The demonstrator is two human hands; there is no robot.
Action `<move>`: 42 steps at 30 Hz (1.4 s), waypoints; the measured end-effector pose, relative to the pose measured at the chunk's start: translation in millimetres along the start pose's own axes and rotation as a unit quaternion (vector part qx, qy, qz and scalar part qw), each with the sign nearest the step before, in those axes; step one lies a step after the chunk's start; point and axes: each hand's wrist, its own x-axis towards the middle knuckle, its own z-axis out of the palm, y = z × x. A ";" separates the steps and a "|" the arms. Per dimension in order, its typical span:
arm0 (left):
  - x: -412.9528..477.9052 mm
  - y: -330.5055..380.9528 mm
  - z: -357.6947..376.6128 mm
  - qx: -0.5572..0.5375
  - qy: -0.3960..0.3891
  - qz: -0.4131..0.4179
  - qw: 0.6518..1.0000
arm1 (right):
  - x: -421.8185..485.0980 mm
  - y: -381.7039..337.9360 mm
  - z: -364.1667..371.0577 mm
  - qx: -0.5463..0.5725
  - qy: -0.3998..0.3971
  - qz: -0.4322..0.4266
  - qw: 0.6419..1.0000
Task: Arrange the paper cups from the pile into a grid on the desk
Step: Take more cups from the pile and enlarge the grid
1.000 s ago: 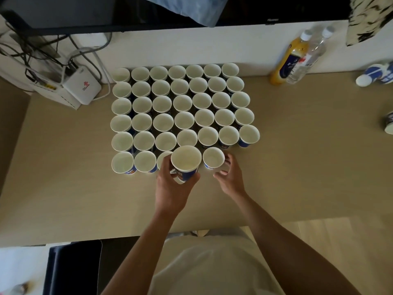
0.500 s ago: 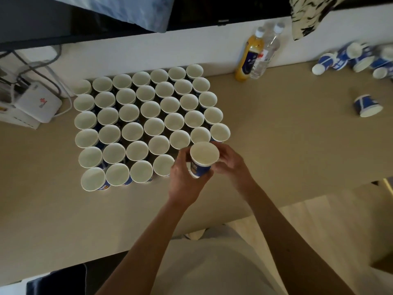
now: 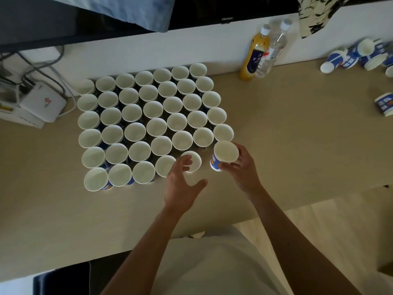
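- One paper cup (image 3: 225, 155) sits in my right hand (image 3: 240, 171), fingers round its wall, beside the grid (image 3: 155, 126) and its front row.
- My left hand (image 3: 182, 184) hovers spread, empty, over the row's end cup (image 3: 193, 161).
- Light, thin-walled, I judge: grip mid-wall gently or it buckles.

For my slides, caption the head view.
Right hand grips a paper cup beside the grid; left hand open over a front-row cup.

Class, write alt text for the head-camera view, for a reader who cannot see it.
A person's right hand grips a paper cup at the near right corner of a grid of upright cups on a desk. The open left hand reaches over the neighbouring cup; spare cups lie far right.
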 end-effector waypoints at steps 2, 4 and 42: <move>-2.0 -3.6 -3.4 -0.007 0.009 -0.016 1.000 | 3.2 10.9 1.7 -0.017 0.011 0.016 1.000; -2.0 -6.0 -6.4 -0.012 0.019 -0.019 1.000 | 7.5 23.7 4.0 -0.041 0.010 0.032 0.999; -2.3 3.8 -15.6 -0.030 -0.010 0.010 0.999 | -9.3 69.8 0.3 -0.074 0.094 0.114 0.986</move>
